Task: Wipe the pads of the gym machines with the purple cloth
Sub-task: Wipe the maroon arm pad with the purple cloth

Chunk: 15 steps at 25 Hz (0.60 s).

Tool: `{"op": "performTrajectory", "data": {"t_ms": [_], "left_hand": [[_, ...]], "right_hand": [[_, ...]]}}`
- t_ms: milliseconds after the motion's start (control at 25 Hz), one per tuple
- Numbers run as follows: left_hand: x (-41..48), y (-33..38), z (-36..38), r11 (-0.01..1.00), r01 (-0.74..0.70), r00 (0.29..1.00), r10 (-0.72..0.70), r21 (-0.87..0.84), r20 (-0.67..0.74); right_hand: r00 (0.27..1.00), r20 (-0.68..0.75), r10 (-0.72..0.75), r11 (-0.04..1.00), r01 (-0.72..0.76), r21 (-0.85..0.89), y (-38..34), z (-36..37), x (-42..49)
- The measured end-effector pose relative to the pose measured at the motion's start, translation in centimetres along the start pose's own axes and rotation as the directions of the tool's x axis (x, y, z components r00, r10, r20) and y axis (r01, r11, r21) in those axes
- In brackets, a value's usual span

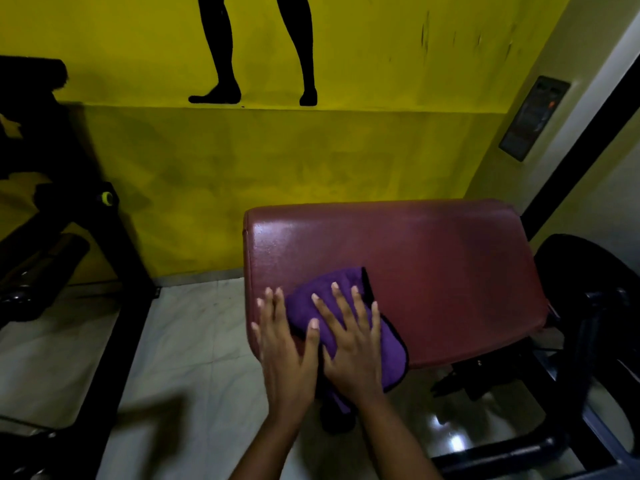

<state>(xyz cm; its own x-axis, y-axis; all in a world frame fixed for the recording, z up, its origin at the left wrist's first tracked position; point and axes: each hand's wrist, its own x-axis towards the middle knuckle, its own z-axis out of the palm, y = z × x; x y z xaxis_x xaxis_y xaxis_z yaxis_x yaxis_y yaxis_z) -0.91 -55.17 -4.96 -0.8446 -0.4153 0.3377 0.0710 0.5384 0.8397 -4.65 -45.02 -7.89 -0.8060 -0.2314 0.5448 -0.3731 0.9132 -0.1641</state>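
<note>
From nine round to two o'clock I see a yellow wall, its upper band brighter than the lower. At twelve o'clock a black painted silhouette of two legs stands on the line between the bands. At two o'clock a dark switch panel sits on the wall, beside a white wall strip. A black machine frame with a small yellow knob fills nine o'clock. The floor is pale glossy tile, with light glare at five o'clock.

Glossy maroon leatherette pad, soft fuzzy purple cloth, shiny pale floor tiles, matt yellow painted wall, black metal frame
</note>
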Motion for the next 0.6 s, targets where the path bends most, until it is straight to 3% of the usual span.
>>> {"op": "performTrajectory", "data": {"t_ms": [160, 280, 360, 480, 600], "left_hand": [[0.7, 2.0, 5.5, 0.928, -0.304, 0.948, 0.273, 0.215, 0.162], [2.3, 2.0, 8.7, 0.753, -0.464, 0.885, 0.374, 0.466, 0.278], [2.3, 1.3, 9.4, 0.626, -0.502, 0.864, 0.391, 0.597, 0.317], [1.8, 1.2, 9.9, 0.553, -0.493, 0.864, 0.400, 0.672, 0.305], [1.8, 1.4, 10.0, 0.529, -0.482, 0.869, 0.392, 0.699, 0.302]], "right_hand": [[0.995, -0.036, 0.089, 0.996, -0.088, 0.023, 8.9, -2.1, 2.0], [0.986, -0.048, 0.163, 0.987, -0.162, 0.024, 15.9, -3.4, 4.8], [0.976, -0.055, 0.209, 0.978, -0.210, -0.001, 20.0, -4.2, 7.2], [0.960, -0.062, 0.273, 0.961, -0.274, -0.023, 21.2, -4.5, 9.3], [0.997, -0.045, 0.062, 0.997, -0.064, -0.046, 14.9, -2.7, 8.3]]}}
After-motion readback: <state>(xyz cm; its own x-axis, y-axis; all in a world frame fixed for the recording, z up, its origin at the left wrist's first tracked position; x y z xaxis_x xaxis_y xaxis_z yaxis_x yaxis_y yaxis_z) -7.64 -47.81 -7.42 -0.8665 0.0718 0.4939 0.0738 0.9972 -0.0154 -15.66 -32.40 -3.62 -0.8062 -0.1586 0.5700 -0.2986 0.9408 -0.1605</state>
